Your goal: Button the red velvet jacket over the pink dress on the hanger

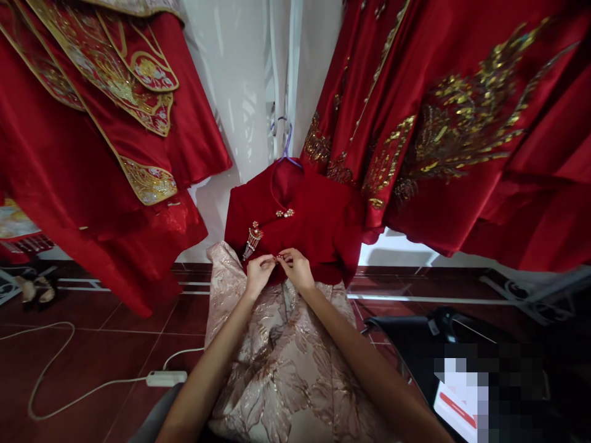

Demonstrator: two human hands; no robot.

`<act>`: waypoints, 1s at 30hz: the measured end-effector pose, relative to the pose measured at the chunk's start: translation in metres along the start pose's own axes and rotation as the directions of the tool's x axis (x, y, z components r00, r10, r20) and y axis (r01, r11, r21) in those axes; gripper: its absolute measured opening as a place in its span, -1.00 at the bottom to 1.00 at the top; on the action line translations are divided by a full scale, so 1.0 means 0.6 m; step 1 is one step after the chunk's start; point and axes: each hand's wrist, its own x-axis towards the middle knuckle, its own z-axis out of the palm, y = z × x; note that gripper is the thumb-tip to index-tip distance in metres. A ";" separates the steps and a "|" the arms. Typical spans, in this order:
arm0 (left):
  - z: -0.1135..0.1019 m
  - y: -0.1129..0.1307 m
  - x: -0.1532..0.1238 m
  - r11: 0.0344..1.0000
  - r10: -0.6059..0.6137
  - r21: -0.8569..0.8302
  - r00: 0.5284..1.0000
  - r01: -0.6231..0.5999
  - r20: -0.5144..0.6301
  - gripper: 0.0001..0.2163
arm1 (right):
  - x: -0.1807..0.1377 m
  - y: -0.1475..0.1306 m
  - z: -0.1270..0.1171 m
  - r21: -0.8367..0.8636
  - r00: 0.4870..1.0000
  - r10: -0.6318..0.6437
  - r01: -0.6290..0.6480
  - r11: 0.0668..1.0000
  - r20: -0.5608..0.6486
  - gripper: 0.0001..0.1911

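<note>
Where the white wall (231,74) shows through, two big garments hang to either side: a red satin gown with gold sequin embroidery (462,135) on the right and a red robe with gold-edged embroidered panels (92,123) on the left. Both hang high enough that their hems stay off the dark red tiled floor (92,332). Between them a smaller outfit hangs by a purple hanger hook (287,144), which turns its front square to the person, within easy reach, and leaves both hands free. Its lower part, a pale champagne brocade skirt (277,369), falls behind the person's forearms. Its upper part, a dark red velvet top (318,221) with a standing collar, sits mid-view just below the hook. The left hand (258,274) and right hand (298,271) meet, touching, at the lower end of the top's slanted front closing, where velvet meets brocade. Each hand's fingers are pinched nearly shut, thumb against forefinger, on the velvet edge, seemingly around a tiny fastening too small to make out. A white power strip (166,378) lies on the floor to the left, well apart. Higher up the same closing sit a gold tassel brooch (252,241) and a pearl knot button (285,213).
</note>
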 end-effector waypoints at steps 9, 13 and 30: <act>-0.011 -0.004 0.010 0.994 0.107 0.025 0.985 -0.111 0.133 -0.87 | 0.006 -0.002 0.001 -0.032 0.999 -0.029 0.030 0.999 0.045 -0.84; -0.005 -0.015 0.002 0.994 0.097 0.048 0.995 -0.098 0.007 -0.73 | 0.005 -0.014 -0.025 -0.064 1.000 -0.025 0.025 0.998 -0.006 -0.80; 0.007 0.000 -0.014 0.994 0.080 0.071 0.995 -0.083 0.055 -0.80 | -0.017 -0.013 -0.042 -0.091 0.998 0.049 -0.046 0.995 0.029 -0.74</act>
